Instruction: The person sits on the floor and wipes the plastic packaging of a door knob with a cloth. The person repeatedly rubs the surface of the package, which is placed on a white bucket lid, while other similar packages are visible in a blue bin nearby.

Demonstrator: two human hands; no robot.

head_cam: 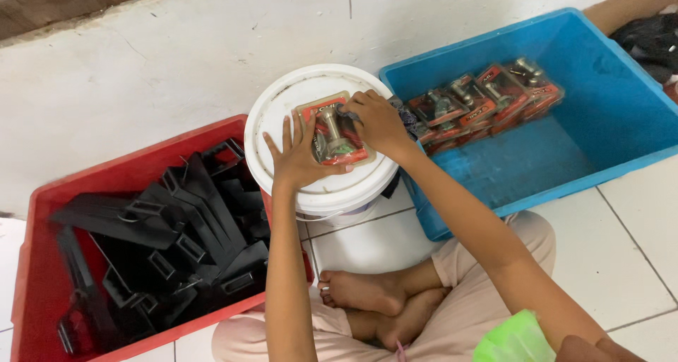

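Both hands pressed a red blister pack (333, 132) flat on the white bucket lid (282, 108): left hand (300, 157) open w/ fingers spread, right hand (378, 122) curled on pack's top edge. Red bin (42, 214) lay left of them, blue bin (607, 108) right.

We are seeing even, soft, fairly bright light, with no hard-edged shadows anywhere. We are noticing glare bleaching the white bucket lid (321, 185) and the pale floor tiles (628, 214), which are washing out somewhat. Faint shine is catching the clear plastic packs in the blue bin (607, 115). The black parts in the red crate (42, 263) are merging into one dark mass. Focus is holding across the centre; the green object (515, 341) at the bottom edge is looking blurred.
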